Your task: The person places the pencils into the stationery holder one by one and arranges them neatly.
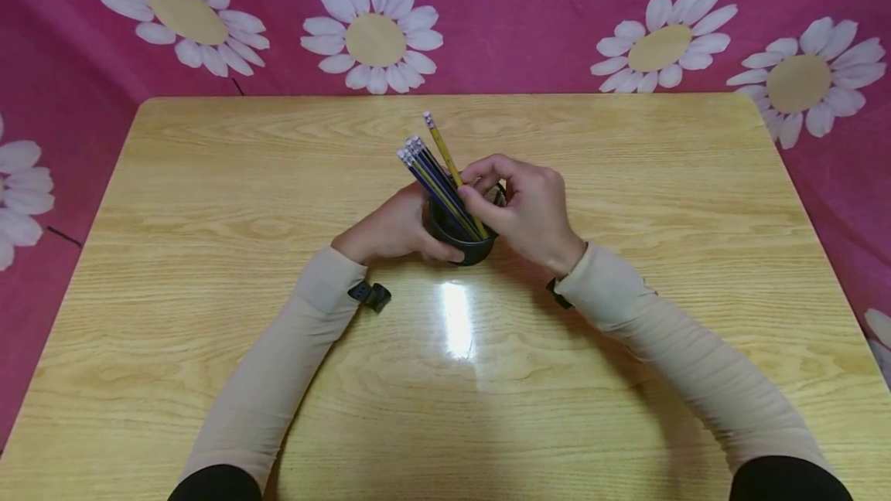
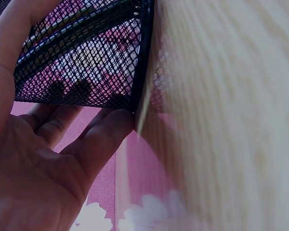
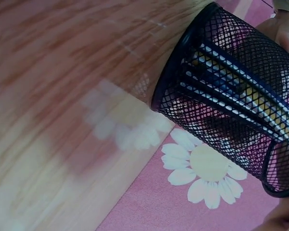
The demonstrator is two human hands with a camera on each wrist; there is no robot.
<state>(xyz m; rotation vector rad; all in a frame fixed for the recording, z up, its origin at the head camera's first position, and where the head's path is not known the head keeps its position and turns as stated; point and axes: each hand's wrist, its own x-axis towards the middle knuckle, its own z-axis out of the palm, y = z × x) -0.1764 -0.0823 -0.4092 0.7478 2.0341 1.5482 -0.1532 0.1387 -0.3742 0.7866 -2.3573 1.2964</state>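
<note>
A black mesh pencil cup [image 1: 475, 255] stands on the table, its mesh wall [image 2: 101, 62] close up in the left wrist view. My left hand [image 1: 397, 226] holds it from the left side, thumb in front and fingers around the far side. Several dark-blue and yellow striped pencils [image 1: 433, 180] lean left in the cup, white erasers up. Between thumb and fingertips, my right hand [image 1: 532, 207] pinches a yellow pencil [image 1: 442, 147] at the cup's rim; its lower part is inside the cup. Through the mesh [image 3: 221, 91] the right wrist view shows pencils inside.
The wooden table [image 1: 230, 184] has rounded far corners and a bright reflection in front of the cup. A pink cloth with white daisies [image 1: 515, 22] hangs behind it and shows at both sides. Dark straps [image 1: 370, 295] sit at the wrists.
</note>
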